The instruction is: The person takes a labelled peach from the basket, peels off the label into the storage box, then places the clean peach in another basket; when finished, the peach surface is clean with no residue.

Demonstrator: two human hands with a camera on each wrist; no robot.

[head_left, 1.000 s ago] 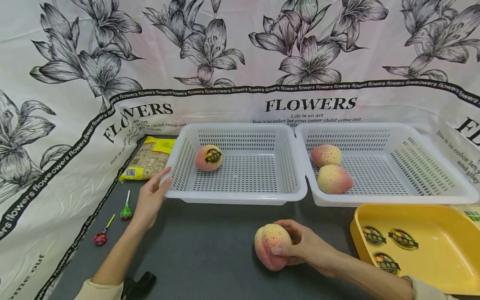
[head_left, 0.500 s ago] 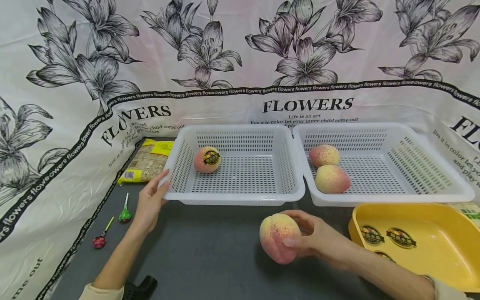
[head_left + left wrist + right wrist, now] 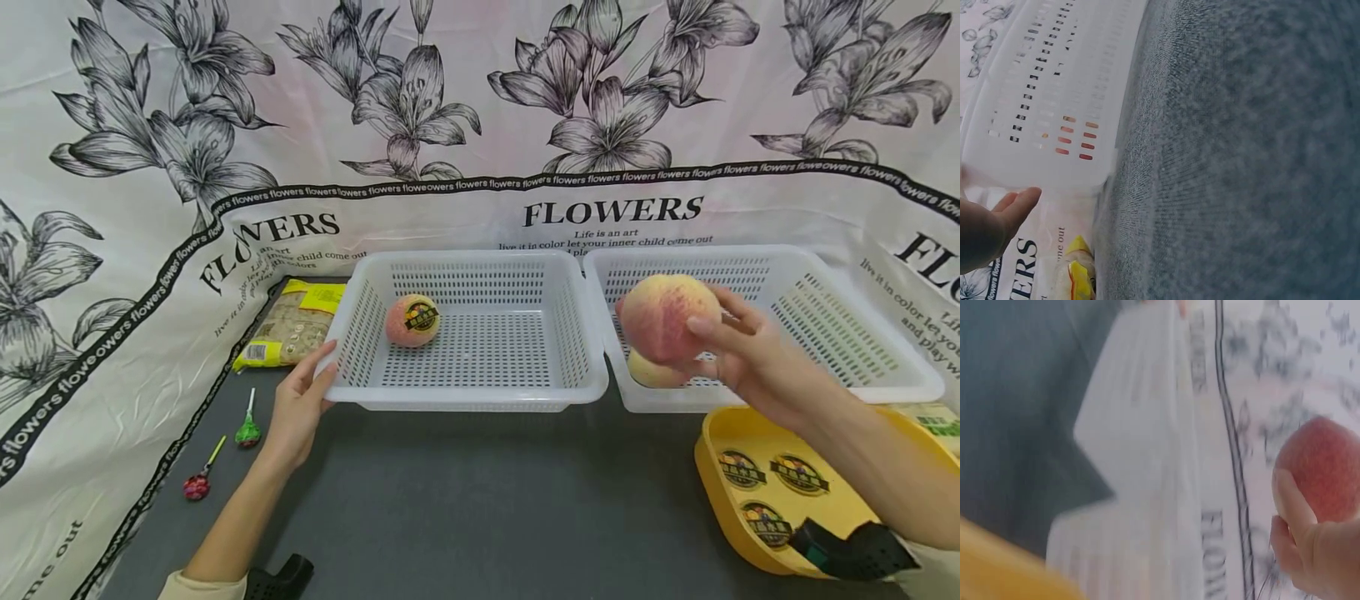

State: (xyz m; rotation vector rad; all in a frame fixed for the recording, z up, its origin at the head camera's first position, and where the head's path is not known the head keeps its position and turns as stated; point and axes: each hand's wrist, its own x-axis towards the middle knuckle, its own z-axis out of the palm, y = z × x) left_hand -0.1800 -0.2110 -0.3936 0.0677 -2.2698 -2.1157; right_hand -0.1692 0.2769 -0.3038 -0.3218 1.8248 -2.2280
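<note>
My right hand (image 3: 765,354) grips a large yellow-and-pink peach (image 3: 669,318) above the right white basket (image 3: 855,394). The right wrist view shows the same peach (image 3: 1325,465) with fingers along its side. Two peaches lie in that basket; the held one hides most of them, with a bit of the yellow lower peach (image 3: 651,373) showing. My left hand (image 3: 296,408) touches the left end of the left white basket (image 3: 465,397) with fairly straight fingers. Inside that basket sits a smaller peach (image 3: 401,323) bearing a round black-and-gold sticker (image 3: 422,316).
A yellow tray (image 3: 712,492) with several similar stickers (image 3: 799,474) inside stands at front right, under my right forearm. At left are a yellow-labelled bag (image 3: 292,327), a green lollipop (image 3: 248,432) and a red lollipop (image 3: 197,487). A flower-printed cloth (image 3: 450,217) rises behind the baskets.
My right hand has lifted the large peach off the grey tabletop and carried it up and rightward over the right basket. My left hand stays at the left basket's end.
</note>
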